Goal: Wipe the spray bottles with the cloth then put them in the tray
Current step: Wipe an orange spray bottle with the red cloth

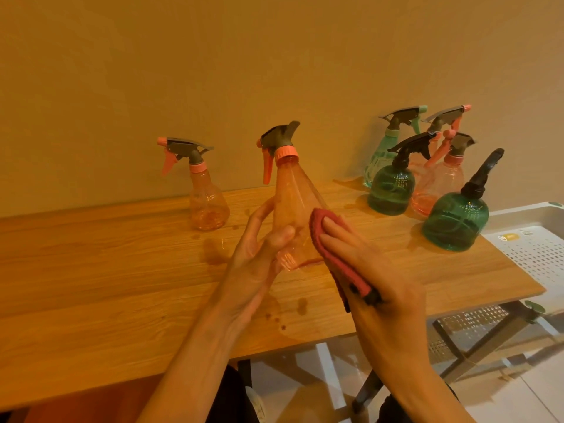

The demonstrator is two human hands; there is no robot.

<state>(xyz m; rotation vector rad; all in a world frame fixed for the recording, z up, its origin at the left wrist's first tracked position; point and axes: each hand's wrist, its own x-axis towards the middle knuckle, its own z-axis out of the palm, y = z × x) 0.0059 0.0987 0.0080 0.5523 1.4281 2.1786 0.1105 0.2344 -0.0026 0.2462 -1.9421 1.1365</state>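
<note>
1. Orange see-through plastic makes up the cone-shaped spray bottle [294, 206] held tilted above the wooden table [91, 270], with an orange collar and grey trigger head on top.
2. One left hand [259, 248] curls round the bottle's lower body, thumb across the front; its base is partly hidden behind that hand.
3. One right hand [366, 270] lies with straight fingers on a red cloth [329, 254], pressing it flat against the bottle's right side. The cloth looks thick and folded, and its lower end disappears under the palm.
4. Seven bottles in all: one in hand and six standing on the table.
5. Alone at the left stands a pale orange bulb-shaped bottle [207, 199].
6. Five cluster at the right: two dark green domed ones [392, 190] [454, 224], one light teal [381, 154] and two pale pink [439, 184], which overlap so that their outlines are hard to separate.
7. One white perforated plastic tray [537, 251] sits beyond the table's right end, cut off by the frame edge.
8. Several damp spots [300, 305] mark the wood near the hands.
</note>
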